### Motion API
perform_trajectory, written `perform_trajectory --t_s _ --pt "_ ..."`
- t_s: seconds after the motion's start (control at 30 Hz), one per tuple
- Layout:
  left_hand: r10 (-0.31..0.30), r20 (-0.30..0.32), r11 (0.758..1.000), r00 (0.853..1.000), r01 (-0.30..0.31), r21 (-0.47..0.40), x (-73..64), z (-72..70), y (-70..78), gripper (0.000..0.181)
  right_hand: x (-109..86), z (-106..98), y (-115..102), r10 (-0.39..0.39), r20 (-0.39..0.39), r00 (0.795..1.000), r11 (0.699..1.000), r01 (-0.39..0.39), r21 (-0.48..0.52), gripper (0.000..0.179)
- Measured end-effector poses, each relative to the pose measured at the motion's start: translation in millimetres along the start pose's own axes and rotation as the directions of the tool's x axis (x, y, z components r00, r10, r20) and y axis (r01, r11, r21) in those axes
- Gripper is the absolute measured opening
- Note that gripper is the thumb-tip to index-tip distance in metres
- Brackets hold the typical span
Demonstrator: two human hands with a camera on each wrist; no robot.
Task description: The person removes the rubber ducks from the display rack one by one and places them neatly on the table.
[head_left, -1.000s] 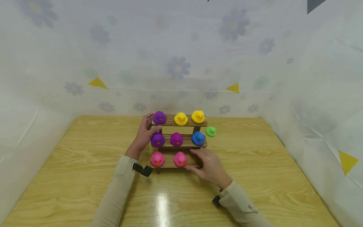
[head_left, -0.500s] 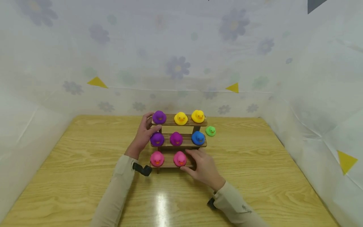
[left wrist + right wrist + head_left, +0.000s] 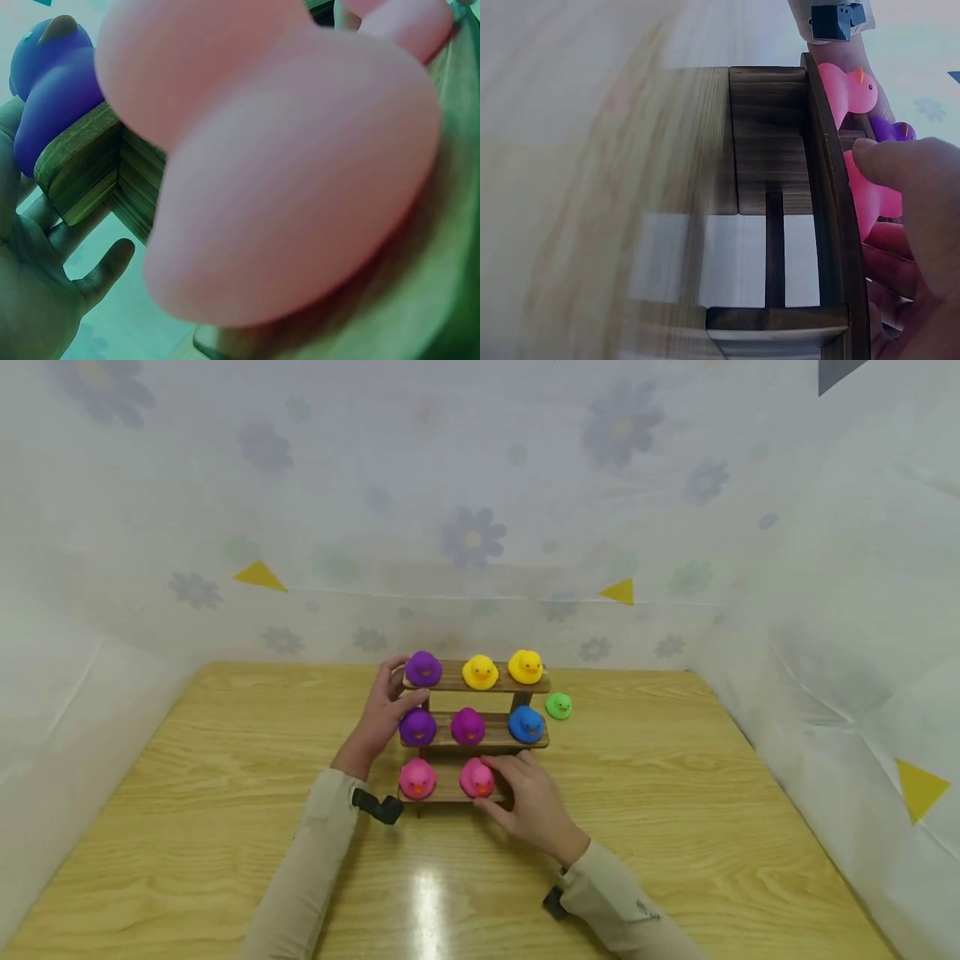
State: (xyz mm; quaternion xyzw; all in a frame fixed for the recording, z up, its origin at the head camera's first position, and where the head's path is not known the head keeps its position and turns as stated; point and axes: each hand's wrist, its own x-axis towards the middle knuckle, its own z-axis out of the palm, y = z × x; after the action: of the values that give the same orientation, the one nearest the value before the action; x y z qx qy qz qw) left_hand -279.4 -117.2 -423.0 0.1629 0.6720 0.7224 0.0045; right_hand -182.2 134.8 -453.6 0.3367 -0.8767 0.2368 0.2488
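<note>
A three-tier dark wooden display stand bears several rubber ducks. At its left end my left hand holds the top shelf, thumb in front and fingers behind. On the bottom tier, my right hand pinches the right pink rubber duck between thumb and fingers. In the right wrist view the thumb lies against that duck, which sits on the shelf. Another pink rubber duck stands to its left and fills much of the left wrist view. Beside the left hand are two purple ducks, one on top, one on the middle tier.
Two yellow ducks share the top tier. The middle tier also bears a magenta duck and a blue duck. A small green duck sits on the wooden table right of the stand. White sheets surround the table.
My right hand has moved left along the bottom tier and taken hold of the right pink duck, which has turned slightly. The left hand stays on the stand.
</note>
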Motion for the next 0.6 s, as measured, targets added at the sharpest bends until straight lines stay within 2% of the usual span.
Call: perform_trajectory --t_s 0.43,0.6 --pt "-0.003 -0.012 1.000 1.000 0.002 -0.013 -1.5 1.7 3.4 0.054 1.2 -1.3 -3.2 0.032 0.017 0.999 0.999 -0.033 0.036 0.045" --pt "-0.005 -0.006 1.000 1.000 0.005 -0.003 -1.1 0.8 2.7 0.053 2.1 -4.7 -3.2 0.002 -0.002 1.000 0.997 -0.002 0.072 0.045"
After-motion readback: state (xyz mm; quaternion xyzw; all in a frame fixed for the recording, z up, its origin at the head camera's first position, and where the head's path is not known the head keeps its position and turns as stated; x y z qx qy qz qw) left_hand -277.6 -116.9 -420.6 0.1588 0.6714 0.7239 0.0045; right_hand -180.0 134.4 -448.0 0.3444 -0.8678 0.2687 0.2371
